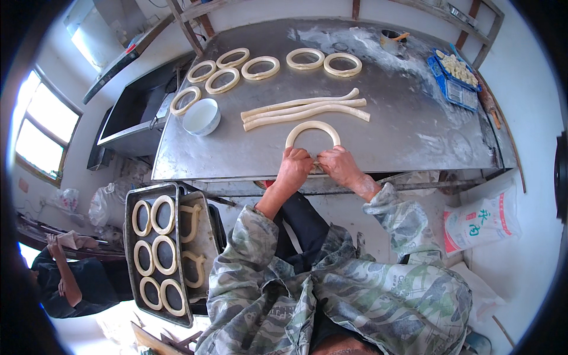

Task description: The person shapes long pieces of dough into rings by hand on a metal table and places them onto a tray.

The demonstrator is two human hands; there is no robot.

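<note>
A rope of dough (313,125) is bent into a loop at the near edge of the metal table. My left hand (295,168) and my right hand (340,165) pinch its two ends together at the bottom of the loop. Both hands are closed, with fingertips nearly meeting. Just beyond the loop lie several straight dough strips (305,110), side by side. Farther back rest several finished dough rings (261,68), and a white bowl (202,117) stands left of the strips.
On the metal table (402,142), a blue scale (458,93) bears dough pieces (457,66), beside a rolling pin (489,103) and a small pot (391,42). Left of me stand trays (184,254) with dough rings. A person (71,278) is at far left; a sack (480,223) sits right.
</note>
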